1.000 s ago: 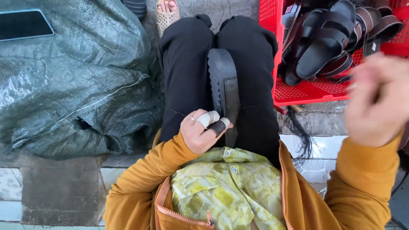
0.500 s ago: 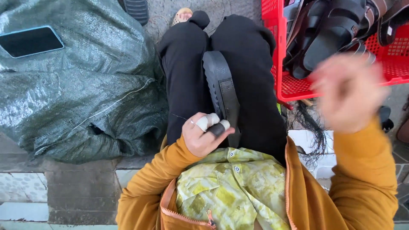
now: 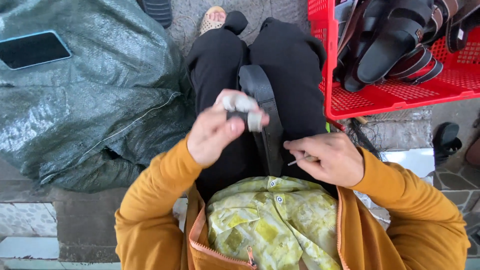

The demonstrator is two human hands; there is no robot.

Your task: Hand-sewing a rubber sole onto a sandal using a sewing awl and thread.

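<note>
a flat black rectangular phone with a blue edge point(image 3: 33, 48) lies at the far left on a crumpled grey-green woven plastic sack point(image 3: 95, 105) that covers the ground beside the person's black trousers point(image 3: 295, 70). the left hand point(image 3: 220, 127), raised over the lap, is curled, its taped fingertips point(image 3: 240, 103) pressed around the upper part of a long black sandal strap point(image 3: 265, 115) that runs down the gap between the thighs; a wrap of pale tape also sits on the thumb. just right of it and lower, the right hand point(image 3: 330, 157) is closed in a pinch, thumb and forefinger gripping a thin pale needle-like tool point(image 3: 300, 160) whose tip points left toward the strap, close to it; whether it touches cannot be told. both sleeves are mustard orange, over a yellow-green patterned shirt point(image 3: 270, 220). at the upper right a bright red perforated plastic crate point(image 3: 395, 92) holds a pile of black strapped sandals point(image 3: 395, 40).
</note>
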